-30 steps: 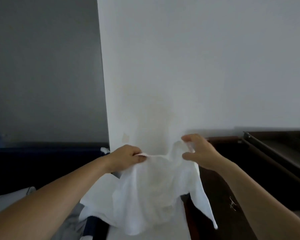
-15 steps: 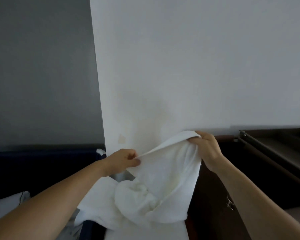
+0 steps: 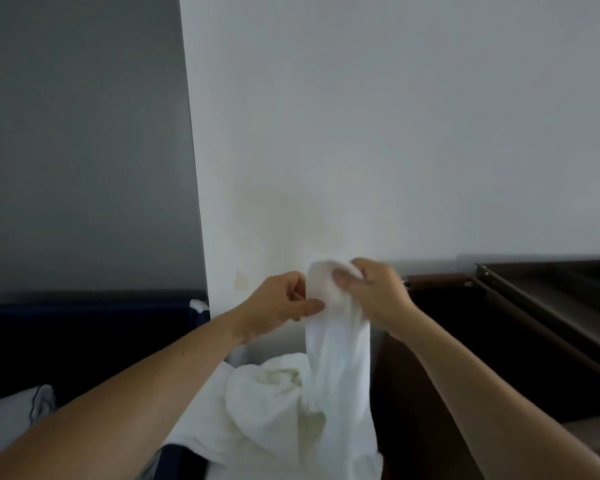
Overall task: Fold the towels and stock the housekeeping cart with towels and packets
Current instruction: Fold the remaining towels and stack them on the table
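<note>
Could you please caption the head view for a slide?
Bunched white towel gripped by left hand and right hand.

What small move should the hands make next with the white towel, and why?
The left hand and right hand pinch the white towel close together at its top; the rest hangs narrow and bunched. So probably draw the hands apart along the top edge, spreading it flat before any fold.
</note>
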`<action>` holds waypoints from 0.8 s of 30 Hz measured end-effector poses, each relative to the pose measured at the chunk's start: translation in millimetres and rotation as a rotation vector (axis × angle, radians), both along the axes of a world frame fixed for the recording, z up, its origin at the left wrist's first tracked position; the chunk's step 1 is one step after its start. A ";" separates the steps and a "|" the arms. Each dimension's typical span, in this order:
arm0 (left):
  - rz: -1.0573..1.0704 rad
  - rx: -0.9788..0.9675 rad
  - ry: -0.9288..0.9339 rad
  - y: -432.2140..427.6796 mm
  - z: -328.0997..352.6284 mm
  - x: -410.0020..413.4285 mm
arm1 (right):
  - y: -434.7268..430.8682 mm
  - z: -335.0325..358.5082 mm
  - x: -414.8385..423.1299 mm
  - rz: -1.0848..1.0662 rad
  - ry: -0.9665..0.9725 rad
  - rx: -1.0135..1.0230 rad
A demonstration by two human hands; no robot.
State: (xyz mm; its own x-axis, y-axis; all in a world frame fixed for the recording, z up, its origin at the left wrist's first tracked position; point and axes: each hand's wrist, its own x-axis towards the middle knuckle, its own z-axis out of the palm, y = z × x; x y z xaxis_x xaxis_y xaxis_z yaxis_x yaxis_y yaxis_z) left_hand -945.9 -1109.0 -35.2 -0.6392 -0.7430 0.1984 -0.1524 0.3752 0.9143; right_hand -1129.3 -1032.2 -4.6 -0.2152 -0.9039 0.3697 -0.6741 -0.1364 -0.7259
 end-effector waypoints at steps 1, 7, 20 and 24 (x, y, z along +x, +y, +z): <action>-0.022 0.033 -0.009 1.7 -5.0 0.1 | 0.1 11.6 0.2 -0.008 -0.067 -0.054; -0.069 0.127 0.052 8.4 -8.7 -5.2 | 3.9 72.8 -8.3 0.002 -0.356 -0.372; 0.121 -0.209 0.044 -9.4 39.0 9.3 | 7.3 33.3 -36.3 -0.059 -0.343 -0.193; 0.078 0.003 -0.010 -17.0 -8.5 30.9 | 9.3 35.6 -49.7 -0.077 -0.435 -0.240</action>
State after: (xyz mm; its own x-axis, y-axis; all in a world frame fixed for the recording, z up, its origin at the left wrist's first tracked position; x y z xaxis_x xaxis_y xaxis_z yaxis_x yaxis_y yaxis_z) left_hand -915.0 -1126.1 -43.7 -0.5817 -0.7909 0.1900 -0.1902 0.3594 0.9136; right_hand -1179.0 -1022.9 31.0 -0.4587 -0.7795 0.4266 -0.3304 -0.2960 -0.8962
